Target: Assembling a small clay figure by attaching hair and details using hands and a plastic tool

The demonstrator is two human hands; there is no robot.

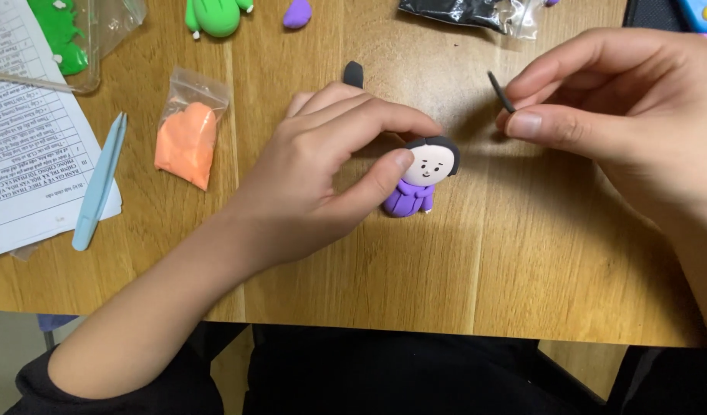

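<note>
A small clay figure (422,178) with a pale face, black hair and a purple body lies on the wooden table (461,269). My left hand (322,165) grips its head between thumb and forefinger. My right hand (614,107) is just to the right of the figure and pinches a thin strip of black clay (501,91) between thumb and fingers. A small black clay lump (353,74) lies on the table behind my left hand.
An orange clay bag (187,138) and a light blue modelling tool (100,180) lie at the left, beside a printed sheet (23,146). Green clay pieces (213,15), a purple lump (296,13) and a black clay bag (468,11) sit along the far edge.
</note>
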